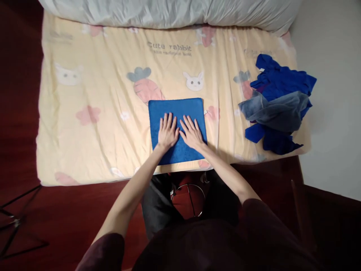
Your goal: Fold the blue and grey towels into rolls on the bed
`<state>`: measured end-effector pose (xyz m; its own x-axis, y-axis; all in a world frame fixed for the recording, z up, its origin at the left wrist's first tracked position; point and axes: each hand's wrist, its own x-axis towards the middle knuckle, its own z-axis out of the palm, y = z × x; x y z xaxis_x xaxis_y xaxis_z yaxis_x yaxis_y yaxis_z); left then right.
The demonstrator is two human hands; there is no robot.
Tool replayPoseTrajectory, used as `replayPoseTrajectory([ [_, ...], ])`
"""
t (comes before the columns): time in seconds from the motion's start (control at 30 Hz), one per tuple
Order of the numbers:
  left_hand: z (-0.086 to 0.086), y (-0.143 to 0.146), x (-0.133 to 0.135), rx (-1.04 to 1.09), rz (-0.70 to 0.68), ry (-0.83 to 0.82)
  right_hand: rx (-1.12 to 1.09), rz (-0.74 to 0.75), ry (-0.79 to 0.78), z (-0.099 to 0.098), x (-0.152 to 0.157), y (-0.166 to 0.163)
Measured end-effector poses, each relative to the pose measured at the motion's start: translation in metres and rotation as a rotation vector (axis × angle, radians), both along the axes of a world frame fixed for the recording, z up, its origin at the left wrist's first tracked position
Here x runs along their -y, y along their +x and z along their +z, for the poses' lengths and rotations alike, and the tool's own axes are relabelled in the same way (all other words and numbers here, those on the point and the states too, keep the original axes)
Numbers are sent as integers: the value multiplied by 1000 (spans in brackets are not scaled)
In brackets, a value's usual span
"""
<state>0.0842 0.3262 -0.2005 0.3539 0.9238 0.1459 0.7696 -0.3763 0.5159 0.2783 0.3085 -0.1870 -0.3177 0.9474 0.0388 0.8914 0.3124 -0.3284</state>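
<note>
Pressing a four-sided blue cloth (178, 150) against the bed sheet (107, 90), the left hand (168, 133) and the right hand (192, 134) lie side by side on it, one left of its middle and the other right of it. The fingers of both are released and stretched out, palms down, grasping nothing. The cloth is spread flat with no large fold showing, and a small white tag (205, 112) sticks out at its right edge. To press it well, the palms should probably work outward from its middle with light, even weight, since the rippled sheet beneath could shift or pucker under a hard push; its corners deserve a separate pass. Just beyond the cloth are a printed carrot (148, 89) and a rabbit face (194, 82). Well to its right lies a heap of blue fabric (290, 81), with a grayish-blue cloth (278, 111) crumpled across it. Farthest beyond it sits pale bedding (175, 13).
</note>
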Motion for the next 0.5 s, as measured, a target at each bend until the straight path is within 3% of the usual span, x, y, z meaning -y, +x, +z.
replayPoseTrajectory([
  [0.1, 1, -3, 69, -14, 16, -9, -14, -57, -17, 1, 58, 11],
  [0.2, 2, -25, 117, -45, 21, -12, -24, -121, -5, 1, 96, 36],
  [0.37, 9, -32, 148, -77, 27, 1, -19, -172, 15, 5, 131, 39],
  [0.5, 14, -9, 159, -62, 27, 45, -21, -10, 25, 6, 153, 7],
])
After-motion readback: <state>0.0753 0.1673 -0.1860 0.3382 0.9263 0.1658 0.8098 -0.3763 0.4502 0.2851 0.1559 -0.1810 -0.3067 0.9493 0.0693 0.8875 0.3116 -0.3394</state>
